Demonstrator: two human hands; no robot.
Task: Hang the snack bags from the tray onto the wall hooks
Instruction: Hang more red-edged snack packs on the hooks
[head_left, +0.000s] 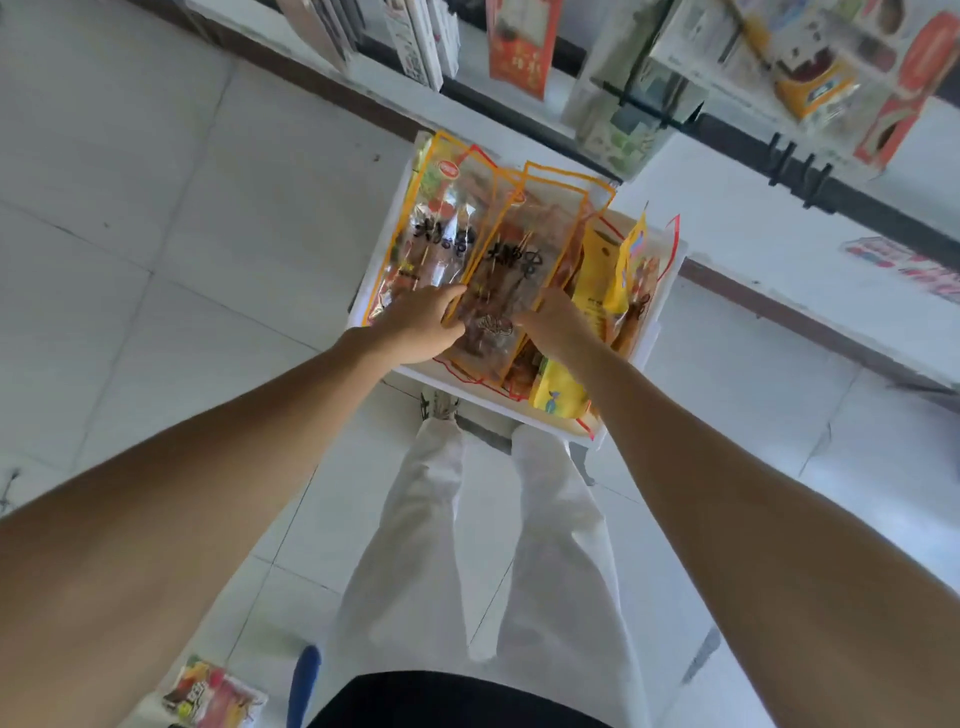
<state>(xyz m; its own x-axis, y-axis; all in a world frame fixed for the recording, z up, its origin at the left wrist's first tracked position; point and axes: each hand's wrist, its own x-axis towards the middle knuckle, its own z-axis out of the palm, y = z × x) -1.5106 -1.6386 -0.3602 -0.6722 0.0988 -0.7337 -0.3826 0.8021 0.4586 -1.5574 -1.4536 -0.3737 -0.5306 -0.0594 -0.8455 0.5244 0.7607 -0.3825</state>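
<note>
A white tray (647, 358) stands on the floor in front of my feet, filled with several snack bags. A clear orange-edged bag of brown snacks (519, 265) lies on top in the middle. My left hand (421, 327) grips its near left edge, thumb on top. My right hand (558, 325) holds its near right edge. Another orange-edged bag (441, 218) lies to its left, and yellow bags (602, 270) stand at the right. Black wall hooks (802, 169) stick out of a dark rail at the upper right.
Packaged goods (821, 78) hang on the wall rail at the top right, and a red package (522, 47) at the top centre. More snack packs (213, 696) lie at the bottom left. White tiled floor (156, 234) spreads to the left. My white trousers (519, 545) are below the tray.
</note>
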